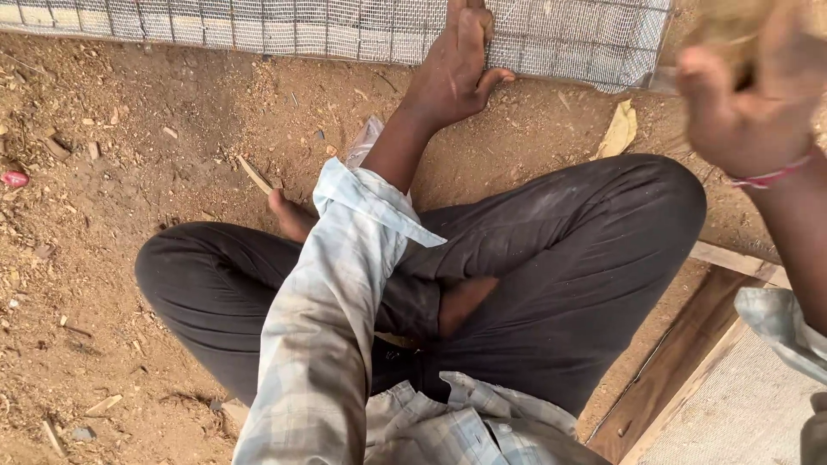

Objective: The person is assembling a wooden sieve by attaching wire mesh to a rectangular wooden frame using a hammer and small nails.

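I sit cross-legged on dirt ground in dark trousers (568,250). My left hand (457,65) reaches forward and rests flat on the edge of a wire mesh panel (258,26) lying along the top of the view, fingers together and thumb spread. My right hand (745,95) is raised at the upper right, blurred, with a red-and-white thread band (769,178) at the wrist. It appears closed around a tan fibrous clump (732,21), though the blur leaves the grip unclear.
A wooden frame with mesh (680,370) lies at the lower right beside my knee. A dry leaf (618,131), a clear plastic scrap (363,142), wood chips and a small pink object (15,179) lie scattered on the soil.
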